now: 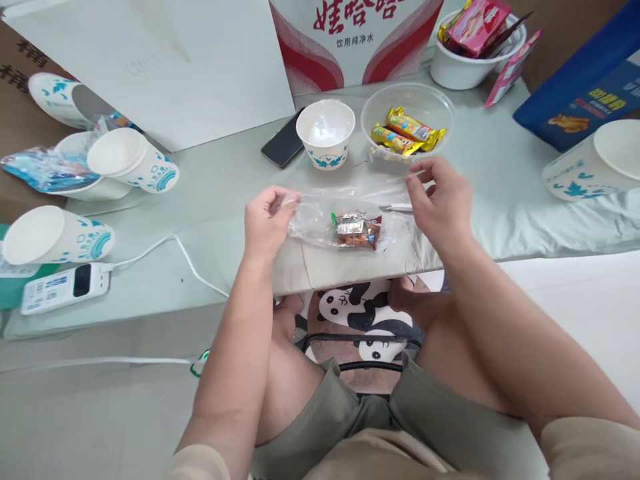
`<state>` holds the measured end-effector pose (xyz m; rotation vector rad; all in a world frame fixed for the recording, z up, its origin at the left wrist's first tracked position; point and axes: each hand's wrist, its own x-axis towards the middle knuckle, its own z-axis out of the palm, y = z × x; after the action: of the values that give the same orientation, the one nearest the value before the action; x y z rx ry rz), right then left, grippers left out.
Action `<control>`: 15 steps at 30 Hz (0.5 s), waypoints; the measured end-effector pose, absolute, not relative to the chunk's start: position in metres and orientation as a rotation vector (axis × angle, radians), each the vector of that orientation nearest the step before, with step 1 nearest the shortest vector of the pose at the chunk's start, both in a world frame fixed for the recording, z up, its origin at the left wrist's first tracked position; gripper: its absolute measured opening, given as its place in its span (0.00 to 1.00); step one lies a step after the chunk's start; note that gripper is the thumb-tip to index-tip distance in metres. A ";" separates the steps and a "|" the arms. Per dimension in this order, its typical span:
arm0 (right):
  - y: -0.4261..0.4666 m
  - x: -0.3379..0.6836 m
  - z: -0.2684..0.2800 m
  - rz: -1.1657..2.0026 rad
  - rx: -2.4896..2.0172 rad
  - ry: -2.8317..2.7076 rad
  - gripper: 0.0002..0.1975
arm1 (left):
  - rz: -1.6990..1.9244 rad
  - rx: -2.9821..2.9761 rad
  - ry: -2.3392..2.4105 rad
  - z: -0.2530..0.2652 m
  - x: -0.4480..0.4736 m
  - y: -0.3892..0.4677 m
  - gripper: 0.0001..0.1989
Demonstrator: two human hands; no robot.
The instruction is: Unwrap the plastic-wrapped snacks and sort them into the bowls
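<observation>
A clear plastic bag [313, 223] lies stretched between my hands near the front edge of the table. Inside it are several small wrapped snacks [355, 229], in silver and brown-red wrappers. My left hand [270, 217] is closed, pinching the bag's left end between thumb and fingers. At the opposite end, my right hand [443, 200] is closed on the bag's upper right edge, fingers curled. A thin silvery object [397, 207] sits beside my right fingers; its other end is hidden, and I cannot tell whether the hand touches it.
Behind the bag stand a paper bowl [326, 137], a dark phone [283, 141] and a clear plastic bowl [370, 110] with yellow snack packs [407, 130]. Paper cups [135, 160] and a white power bank [65, 288] with a cable occupy the left. A white tub [453, 70] holds packets.
</observation>
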<state>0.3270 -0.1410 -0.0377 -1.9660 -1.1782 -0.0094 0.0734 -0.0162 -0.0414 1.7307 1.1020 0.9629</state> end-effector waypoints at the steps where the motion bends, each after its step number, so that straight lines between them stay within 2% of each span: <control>1: -0.144 0.325 -0.034 -0.091 -1.961 -1.155 0.05 | 0.989 1.615 1.142 -0.040 0.075 -0.015 0.07; 5: -0.158 0.303 -0.024 -0.311 -1.709 -1.361 0.07 | 0.973 1.340 1.306 -0.036 0.078 -0.013 0.07; 8: -0.162 0.284 -0.029 -0.091 -1.592 -1.781 0.08 | 0.941 1.296 1.379 -0.034 0.078 -0.012 0.08; 11: -0.159 0.278 -0.040 0.133 -1.757 -1.970 0.18 | 0.937 1.301 1.419 -0.035 0.075 -0.011 0.10; 12: -0.157 0.279 -0.042 0.163 -1.799 -1.990 0.19 | 0.937 1.308 1.436 -0.035 0.073 -0.010 0.10; 15: -0.159 0.283 -0.041 0.159 -1.784 -2.049 0.11 | 0.931 1.348 1.488 -0.035 0.069 -0.007 0.08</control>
<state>0.2831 -0.1591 -0.0413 -1.7841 -2.0486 0.1595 0.0692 -0.0070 -0.0353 1.3478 1.4876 0.9315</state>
